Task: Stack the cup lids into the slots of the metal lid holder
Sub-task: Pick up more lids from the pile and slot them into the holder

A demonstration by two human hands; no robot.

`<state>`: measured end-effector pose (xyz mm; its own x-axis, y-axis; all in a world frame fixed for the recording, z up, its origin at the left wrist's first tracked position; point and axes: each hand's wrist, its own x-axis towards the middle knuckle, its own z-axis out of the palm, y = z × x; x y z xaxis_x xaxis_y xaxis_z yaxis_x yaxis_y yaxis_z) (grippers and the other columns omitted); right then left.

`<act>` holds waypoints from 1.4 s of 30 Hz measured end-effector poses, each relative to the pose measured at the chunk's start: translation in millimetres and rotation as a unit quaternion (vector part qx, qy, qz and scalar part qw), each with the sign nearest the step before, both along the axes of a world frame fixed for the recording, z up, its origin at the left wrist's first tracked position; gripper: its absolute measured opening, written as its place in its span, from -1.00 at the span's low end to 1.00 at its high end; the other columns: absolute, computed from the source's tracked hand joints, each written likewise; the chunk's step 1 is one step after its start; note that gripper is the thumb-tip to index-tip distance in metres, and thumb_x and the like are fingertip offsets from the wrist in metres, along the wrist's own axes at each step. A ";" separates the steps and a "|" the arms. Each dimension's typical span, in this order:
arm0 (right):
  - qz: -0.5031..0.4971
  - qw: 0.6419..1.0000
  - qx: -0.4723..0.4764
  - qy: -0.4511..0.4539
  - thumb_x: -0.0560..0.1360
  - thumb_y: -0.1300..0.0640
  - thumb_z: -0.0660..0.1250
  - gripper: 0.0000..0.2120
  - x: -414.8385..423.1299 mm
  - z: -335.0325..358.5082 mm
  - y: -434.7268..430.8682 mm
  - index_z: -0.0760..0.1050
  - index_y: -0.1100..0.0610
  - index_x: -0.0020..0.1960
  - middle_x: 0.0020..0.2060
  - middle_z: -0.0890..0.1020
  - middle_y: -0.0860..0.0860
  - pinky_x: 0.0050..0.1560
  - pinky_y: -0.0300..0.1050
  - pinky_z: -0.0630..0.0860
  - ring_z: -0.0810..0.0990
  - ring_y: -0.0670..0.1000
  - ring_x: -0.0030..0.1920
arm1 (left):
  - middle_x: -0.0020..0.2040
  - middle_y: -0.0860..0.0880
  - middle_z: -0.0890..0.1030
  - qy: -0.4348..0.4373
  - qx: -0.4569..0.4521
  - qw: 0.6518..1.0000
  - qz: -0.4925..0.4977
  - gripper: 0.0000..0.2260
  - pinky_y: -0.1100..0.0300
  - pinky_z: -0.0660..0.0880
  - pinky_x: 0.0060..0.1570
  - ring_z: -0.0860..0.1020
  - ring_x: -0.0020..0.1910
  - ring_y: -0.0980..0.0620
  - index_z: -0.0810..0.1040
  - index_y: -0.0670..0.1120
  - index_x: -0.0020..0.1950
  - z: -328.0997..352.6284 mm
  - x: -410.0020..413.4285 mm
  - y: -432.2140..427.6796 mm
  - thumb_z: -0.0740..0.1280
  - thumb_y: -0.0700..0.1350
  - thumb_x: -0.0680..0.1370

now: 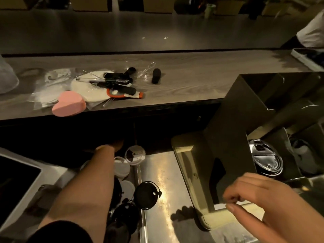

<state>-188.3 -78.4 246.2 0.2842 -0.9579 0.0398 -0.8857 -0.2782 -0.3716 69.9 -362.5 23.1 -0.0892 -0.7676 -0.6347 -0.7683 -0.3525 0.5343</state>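
Note:
The metal lid holder [233, 130] stands at the right on a steel counter; its slots open upward. A stack of black cup lids [266, 160] sits in one lower slot. Loose lids lie at the lower middle: a black lid [146, 194], white lids [122, 166] and a clear lid [135, 153], with more dark lids below them. My left forearm reaches forward over this pile, and my left hand [112, 146] disappears into the dark gap under the shelf. My right hand [252, 195] hovers in front of the holder's base with fingers curled and nothing visible in them.
A wooden shelf [184, 81] runs across the middle with a pink heart-shaped box [69, 103], pens, plastic wrap and black items. A screen [15, 174] sits at the lower left. Another person's white sleeve [312, 34] shows at the top right.

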 end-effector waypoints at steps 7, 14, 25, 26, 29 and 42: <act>-0.004 1.000 0.012 -0.020 0.43 -0.10 0.31 -0.93 -1.6 -11.6 -1.6 0.44 -0.25 -0.10 -0.23 0.47 -0.39 -0.28 -0.36 0.43 0.51 -0.31 -0.17 | -0.19 -0.20 0.59 0.015 0.080 0.995 0.054 -0.63 0.01 0.48 -0.07 0.51 -0.27 -0.08 0.59 -0.26 0.02 -24.6 33.7 32.6 0.16 0.01 0.69; 0.041 0.997 0.048 -0.035 0.48 -0.12 0.28 -0.93 18.6 -23.6 -5.5 0.43 -0.25 -0.04 -0.19 0.47 -0.38 -0.22 -0.35 0.48 0.53 -0.23 -0.13 | 0.41 -0.16 0.47 -0.115 -0.018 0.991 -0.062 -0.39 -0.10 0.41 0.32 0.44 0.37 -0.25 0.37 -0.03 0.47 -17.8 21.6 57.1 0.10 0.33 0.57; 0.033 0.997 0.075 -0.002 0.48 -0.18 0.27 -0.91 17.8 -33.1 3.8 0.40 -0.28 -0.03 -0.22 0.48 -0.37 -0.22 -0.43 0.42 0.48 -0.31 -0.14 | 0.22 -0.06 0.61 -0.237 -0.102 0.961 -0.097 -0.63 0.01 0.48 0.21 0.56 0.21 -0.13 0.59 -0.03 0.22 -23.9 -27.6 56.4 0.35 0.15 0.51; 0.031 0.996 0.080 0.003 0.47 -0.19 0.27 -0.89 16.6 -33.6 5.1 0.40 -0.29 -0.02 -0.22 0.48 -0.37 -0.23 -0.44 0.40 0.48 -0.33 -0.14 | 0.20 -0.07 0.62 -0.222 -0.103 0.965 -0.095 -0.67 0.05 0.51 0.17 0.58 0.19 -0.13 0.59 -0.05 0.20 -26.0 -26.0 56.0 0.37 0.10 0.52; 0.022 0.996 0.088 0.000 0.46 -0.21 0.28 -0.86 12.4 -34.0 7.1 0.40 -0.28 -0.01 -0.21 0.49 -0.38 -0.25 -0.45 0.41 0.49 -0.33 -0.14 | 0.19 -0.11 0.61 -0.190 -0.077 0.976 -0.074 -0.65 0.06 0.51 0.12 0.58 0.17 -0.15 0.58 -0.05 0.15 -27.9 -11.3 54.6 0.36 0.15 0.50; 0.037 0.995 0.095 -0.013 0.40 -0.18 0.31 -0.84 12.0 -45.1 13.7 0.36 -0.25 -0.07 -0.26 0.48 -0.36 -0.35 -0.52 0.30 0.45 -0.33 -0.18 | 0.43 -0.04 0.47 -0.205 0.115 0.947 -0.219 0.09 -0.04 0.51 0.25 0.49 0.33 -0.12 0.34 0.00 0.50 -38.1 50.3 44.7 0.59 0.36 0.06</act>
<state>-176.3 -64.8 201.1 0.3549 -0.9256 -0.1314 -0.8546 -0.2642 -0.4470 120.2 -317.8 -15.1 -0.0776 -0.5505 -0.8312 -0.9939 -0.0223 0.1076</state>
